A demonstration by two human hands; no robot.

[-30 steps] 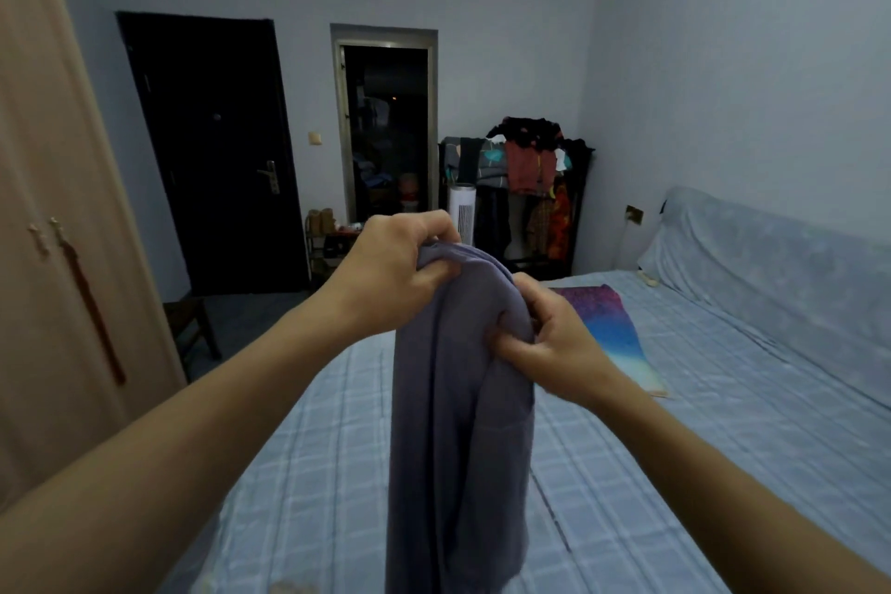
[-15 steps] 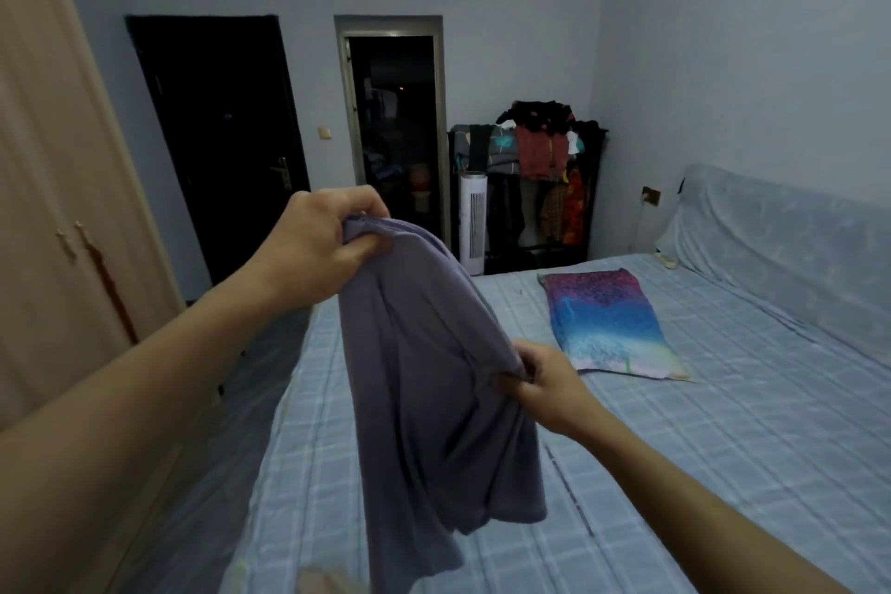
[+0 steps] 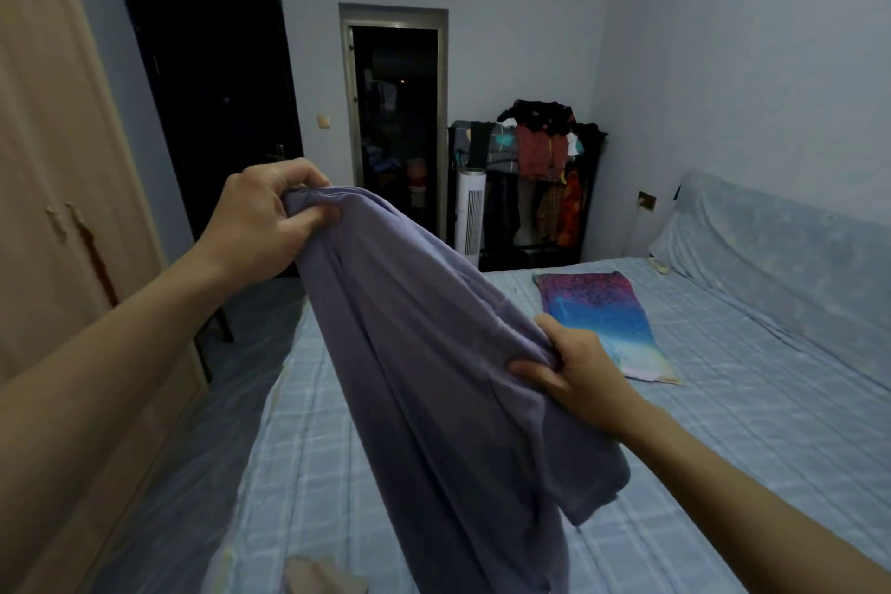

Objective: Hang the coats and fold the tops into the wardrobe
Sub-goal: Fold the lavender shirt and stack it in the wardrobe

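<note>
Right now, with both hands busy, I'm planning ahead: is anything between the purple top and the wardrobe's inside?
Yes: the wardrobe doors, on the left, look closed. The left hand and right hand both grip the purple top, so neither is free.

A home bedroom is shown. The lower right of the frame is filled by a bed [image 3: 771, 424] covered with a pale blue checked sheet. A wooden wardrobe [image 3: 53, 159] is seen along the left edge. A rack [image 3: 535, 169] loaded with clothes is set against the far wall, right of centre, and a dark door [image 3: 212, 101] is seen at upper left.
</note>
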